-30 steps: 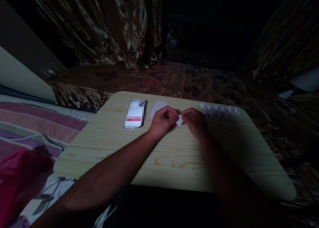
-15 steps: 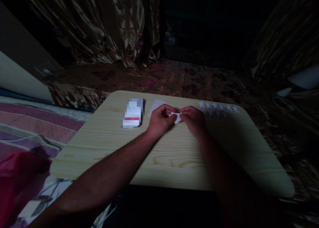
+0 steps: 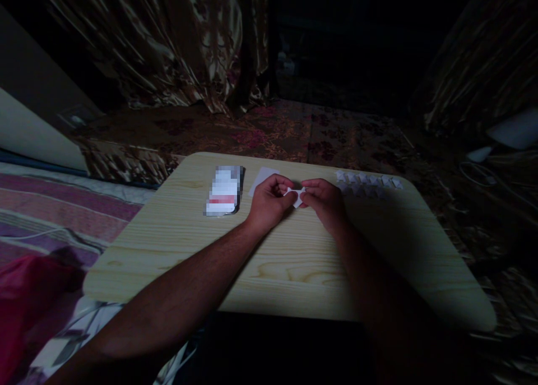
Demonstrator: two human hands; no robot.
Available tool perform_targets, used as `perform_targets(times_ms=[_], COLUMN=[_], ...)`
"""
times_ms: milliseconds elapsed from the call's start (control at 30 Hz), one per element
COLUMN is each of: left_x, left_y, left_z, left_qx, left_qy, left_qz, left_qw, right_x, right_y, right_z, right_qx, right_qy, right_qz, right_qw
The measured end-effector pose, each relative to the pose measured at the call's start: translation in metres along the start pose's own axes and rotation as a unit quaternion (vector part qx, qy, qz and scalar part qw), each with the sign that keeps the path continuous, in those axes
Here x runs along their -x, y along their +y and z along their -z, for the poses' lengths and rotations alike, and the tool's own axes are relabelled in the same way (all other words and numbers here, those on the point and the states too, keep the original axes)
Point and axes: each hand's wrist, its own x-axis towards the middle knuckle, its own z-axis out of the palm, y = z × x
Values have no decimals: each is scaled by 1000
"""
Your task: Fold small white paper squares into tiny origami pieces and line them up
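Observation:
A small folded piece of white paper [image 3: 297,200] is held just above the table between both hands. My left hand [image 3: 271,200] pinches its left side between thumb and fingers. On the opposite side, my right hand [image 3: 325,201] grips the paper with its thumb and fingers closed. Parts of the paper are hidden behind my thumbs. Beyond my left hand lies a flat white sheet [image 3: 261,179], partly covered by that hand. Several small folded white paper pieces [image 3: 363,179] lie in two rows past my right hand.
The pale wood-grain table [image 3: 168,233] has rounded corners. A phone-like flat object [image 3: 223,189], blurred by pixels, lies at the left. Left of the table is a striped bedspread [image 3: 84,205] with a red cloth or bag [image 3: 29,306]. Patterned curtains [image 3: 210,43] hang behind.
My hands stay in nearly the same place. The thumbs have shifted slightly on the paper, and two small points now show along its upper edge.

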Motion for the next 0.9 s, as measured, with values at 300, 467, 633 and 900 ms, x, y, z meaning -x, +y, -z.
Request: perform_targets(times_ms=[300, 467, 633, 900], left_x=[0, 0, 0, -1], left_y=[1, 1, 1, -3], left_z=[-1, 0, 0, 1], left_qx=[-1, -2, 2, 1], left_qy=[8, 3, 4, -5], left_qz=[-12, -1, 2, 13], left_qw=[1000, 1000, 1000, 1000], right_x=[1, 2, 1, 2], right_y=[0, -4, -2, -3], right_z=[-3, -3, -3, -5], right_qx=[2, 3, 3, -8], right_qy=[0, 7, 8, 14], right_qz=[-10, -8, -6, -7], right_qw=[1000, 1000, 1000, 1000])
